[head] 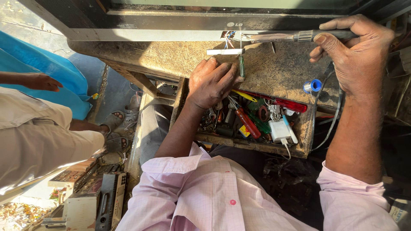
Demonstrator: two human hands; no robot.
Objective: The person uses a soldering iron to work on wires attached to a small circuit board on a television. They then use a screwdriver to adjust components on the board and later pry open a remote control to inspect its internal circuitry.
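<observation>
Pink shirt (214,192) | right hand (355,55) fingers grip soldering iron (295,36) | left hand (212,83) curled, probably pinching green wire (242,66)

Television set (171,25): cut off by the top edge, screen barely shown. Left hand (212,83): fingertips hidden among drawer (299,149) clutter; what they grip cannot be told. Small drawer parts: too tangled to identify. Seated person (38,128) at left: cut off by the left edge. Right hand (357,55): covers the soldering iron (295,37) handle.
</observation>
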